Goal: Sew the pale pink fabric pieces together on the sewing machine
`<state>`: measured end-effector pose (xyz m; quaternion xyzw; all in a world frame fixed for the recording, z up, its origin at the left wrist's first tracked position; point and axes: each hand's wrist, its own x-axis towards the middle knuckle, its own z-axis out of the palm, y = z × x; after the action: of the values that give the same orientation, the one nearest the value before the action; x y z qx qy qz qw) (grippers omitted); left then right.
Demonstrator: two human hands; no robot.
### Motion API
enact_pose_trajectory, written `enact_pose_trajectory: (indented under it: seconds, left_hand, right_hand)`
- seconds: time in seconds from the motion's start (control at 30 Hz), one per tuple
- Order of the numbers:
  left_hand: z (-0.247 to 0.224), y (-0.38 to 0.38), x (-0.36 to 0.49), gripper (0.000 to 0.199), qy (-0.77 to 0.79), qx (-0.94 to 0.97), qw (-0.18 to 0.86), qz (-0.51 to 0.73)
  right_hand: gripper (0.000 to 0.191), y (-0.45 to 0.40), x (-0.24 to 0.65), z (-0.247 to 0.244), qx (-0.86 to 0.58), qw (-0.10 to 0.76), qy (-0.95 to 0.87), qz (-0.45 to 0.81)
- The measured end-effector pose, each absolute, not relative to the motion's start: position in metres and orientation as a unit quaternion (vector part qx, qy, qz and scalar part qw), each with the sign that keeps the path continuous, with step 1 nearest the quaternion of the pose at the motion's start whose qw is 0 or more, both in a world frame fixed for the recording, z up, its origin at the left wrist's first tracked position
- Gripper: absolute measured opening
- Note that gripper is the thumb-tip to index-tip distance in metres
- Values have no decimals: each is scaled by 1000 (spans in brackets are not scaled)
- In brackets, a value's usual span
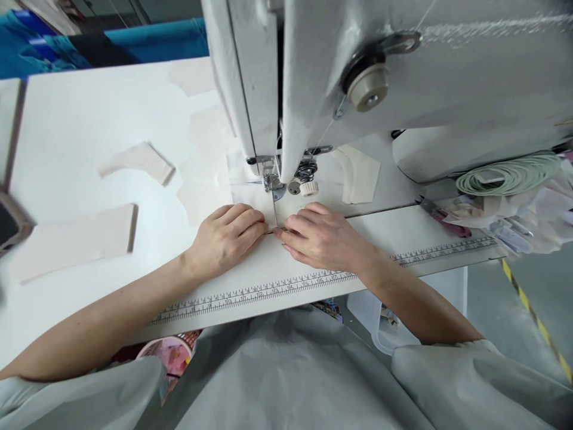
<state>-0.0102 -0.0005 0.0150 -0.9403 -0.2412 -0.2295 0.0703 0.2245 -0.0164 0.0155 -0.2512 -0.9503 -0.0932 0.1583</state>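
Just in front of the sewing machine's presser foot (274, 183), a pale fabric piece (250, 196) lies with its right edge running toward me from under the foot. My left hand (230, 236) is closed, its fingertips pinching the near end of that fabric. From the other side my right hand (324, 236) meets it, thumb and fingers closed on the same edge. The two sets of fingertips almost touch. How much cloth lies beneath the fingers is hidden.
Stacked pale cut pieces (138, 162) lie to the left, with a longer stack (80, 239) nearer. Cream pieces (362, 176) rest right of the needle. Pink-handled snips (445, 220) and a green coiled strip (508, 173) are at right. A printed ruler (268, 292) follows the front edge.
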Motion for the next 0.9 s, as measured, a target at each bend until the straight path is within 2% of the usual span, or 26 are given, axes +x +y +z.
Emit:
enact_pose_trajectory:
  seconds: [0.13, 0.37, 0.63, 0.9]
  left_hand:
    - [15, 0, -10, 7, -230, -943, 79, -227]
    - [13, 0, -8, 4, -257, -933, 33, -249]
    - [11, 1, -6, 7, -291, -918, -19, -269]
    - [10, -1, -8, 8, -293, -916, -14, -274]
  right_hand:
    - [22, -16, 226, 16, -244, 162, -952, -89]
    - [22, -12, 233, 19, -243, 191, -949, -65]
    - [24, -14, 230, 17, -243, 177, -952, -66]
    - [25, -15, 227, 17, -252, 151, -954, -60]
